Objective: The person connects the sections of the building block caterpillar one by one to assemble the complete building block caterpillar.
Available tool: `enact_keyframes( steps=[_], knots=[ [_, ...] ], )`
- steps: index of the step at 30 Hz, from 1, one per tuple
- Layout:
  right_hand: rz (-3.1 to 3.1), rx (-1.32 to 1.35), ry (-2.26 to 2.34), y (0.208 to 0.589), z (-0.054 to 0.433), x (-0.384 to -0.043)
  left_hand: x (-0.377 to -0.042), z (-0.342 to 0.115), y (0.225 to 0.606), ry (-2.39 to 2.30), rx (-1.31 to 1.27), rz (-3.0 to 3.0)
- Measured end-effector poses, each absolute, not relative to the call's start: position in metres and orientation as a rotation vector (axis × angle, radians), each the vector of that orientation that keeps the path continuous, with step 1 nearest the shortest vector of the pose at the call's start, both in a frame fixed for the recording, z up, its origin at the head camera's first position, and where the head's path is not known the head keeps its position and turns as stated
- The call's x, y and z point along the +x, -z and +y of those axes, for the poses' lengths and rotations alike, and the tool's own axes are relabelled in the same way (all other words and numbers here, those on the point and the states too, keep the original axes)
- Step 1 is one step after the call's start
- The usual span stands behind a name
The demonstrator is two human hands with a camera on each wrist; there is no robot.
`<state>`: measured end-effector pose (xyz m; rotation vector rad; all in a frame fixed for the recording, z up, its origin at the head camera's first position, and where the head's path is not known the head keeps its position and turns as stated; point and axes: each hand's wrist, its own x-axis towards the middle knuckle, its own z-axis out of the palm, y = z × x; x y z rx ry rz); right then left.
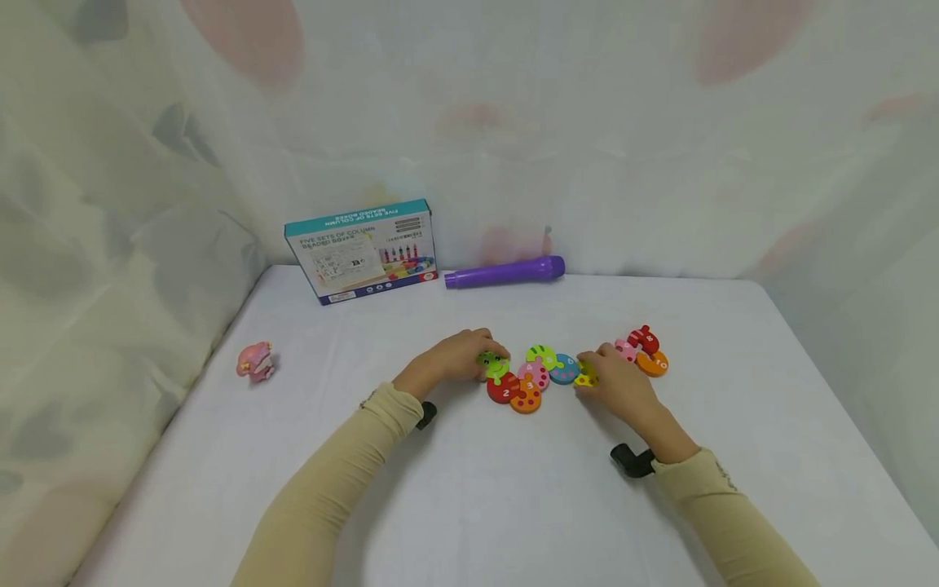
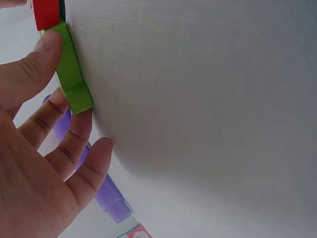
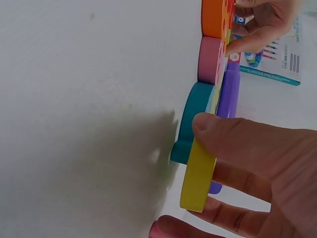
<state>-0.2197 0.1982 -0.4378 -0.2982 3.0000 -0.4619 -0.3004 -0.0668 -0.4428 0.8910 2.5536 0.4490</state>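
Green at head (image 1: 495,365) pinched by left hand (image 1: 459,356), yellow at piece (image 3: 198,174) pinched by right hand (image 1: 623,383), reads "2" on red disc (image 1: 501,389), "FIVE SETS OF COLUMN BEADED BOXES" on box (image 1: 361,254).

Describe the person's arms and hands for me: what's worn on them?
The left hand and right hand are ungloved. The left sleeve and right sleeve are plain beige and long, with a thin dark marking near each cuff. A black fitting juts out at the left wrist, another at the right; no cable is visible.
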Motion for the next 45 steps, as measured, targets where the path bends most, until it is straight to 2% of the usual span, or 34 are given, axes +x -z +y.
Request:
enact_keyframes(
  steps=[25,38,45],
  knots=[
    [2.959,-0.36,0.42,0.431,0.2,-0.224,-0.299,-0.066,0.441,-0.431,0.89,2.565],
    [2.989,-0.198,0.276,0.434,0.19,-0.223,-0.301,-0.066,0.444,-0.425,0.904,2.574],
    [2.976,-0.208,0.239,0.433,0.188,-0.223,-0.299,-0.067,0.443,-0.429,0.908,2.572]
  ],
)
